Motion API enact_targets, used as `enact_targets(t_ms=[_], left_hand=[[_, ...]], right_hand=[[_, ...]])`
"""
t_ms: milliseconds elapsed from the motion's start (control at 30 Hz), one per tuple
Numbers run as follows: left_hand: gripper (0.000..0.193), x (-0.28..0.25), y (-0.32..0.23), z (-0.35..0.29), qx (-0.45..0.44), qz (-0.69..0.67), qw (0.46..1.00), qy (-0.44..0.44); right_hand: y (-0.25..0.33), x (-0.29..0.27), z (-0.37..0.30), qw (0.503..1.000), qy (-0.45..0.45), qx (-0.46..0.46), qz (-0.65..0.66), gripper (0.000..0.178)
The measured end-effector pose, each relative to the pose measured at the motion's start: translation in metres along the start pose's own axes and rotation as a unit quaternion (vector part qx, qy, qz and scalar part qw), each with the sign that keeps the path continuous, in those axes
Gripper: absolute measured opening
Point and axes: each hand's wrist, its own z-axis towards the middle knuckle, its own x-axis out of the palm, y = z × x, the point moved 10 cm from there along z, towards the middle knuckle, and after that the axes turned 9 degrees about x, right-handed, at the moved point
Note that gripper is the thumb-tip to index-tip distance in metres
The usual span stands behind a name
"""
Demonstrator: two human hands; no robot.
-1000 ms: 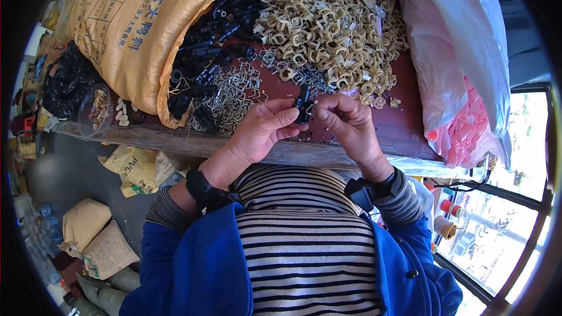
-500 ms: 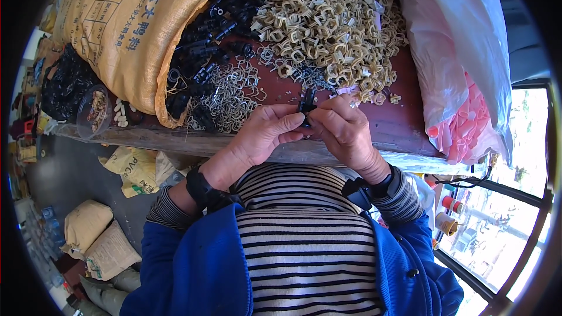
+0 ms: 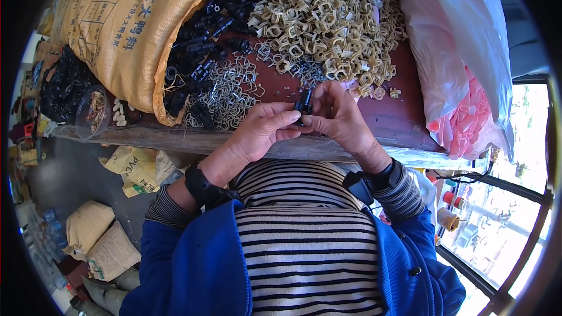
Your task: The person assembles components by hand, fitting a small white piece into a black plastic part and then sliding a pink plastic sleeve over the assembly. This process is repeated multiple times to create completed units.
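Observation:
A small black plastic pipe fitting [image 3: 304, 102] is held upright between my two hands, just above the front edge of the table. My left hand [image 3: 266, 129] pinches its lower part between thumb and fingers. From the other side, my right hand [image 3: 338, 117] grips it with thumb and bent fingertips. Past my hands lie a heap of beige plastic clips [image 3: 328, 29], a spread of bent metal wire clips [image 3: 228, 93] and a small patch of grey bits [image 3: 308, 72]. More black fittings [image 3: 202, 47] spill from a yellow woven sack.
The yellow woven sack [image 3: 117, 29] lies at the far left of the dark red table [image 3: 398, 105]. A white plastic bag [image 3: 451, 29] with pink pieces [image 3: 465, 120] stands at the right. A clear tub [image 3: 93, 111] sits by the left edge, and paper sacks [image 3: 99, 234] lie on the floor.
My right hand has turned and opened out a little, its fingers shifting up along the fitting, so more of the black piece shows. My left hand keeps its pinch nearly in place.

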Motion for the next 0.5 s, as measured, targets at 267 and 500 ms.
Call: enact_targets(t_ms=[267, 500], left_hand=[[0.027, 0.004, 0.005, -0.002, -0.016, -0.008, 1.000, 0.010], [0.026, 0.011, -0.014, 0.004, 0.015, 0.011, 0.999, 0.026]], right_hand=[[-0.018, 0.010, 0.002, 0.990, 0.060, 0.036, 0.122, 0.038], [0.024, -0.058, -0.024, 0.985, -0.082, -0.057, -0.141, 0.029]])
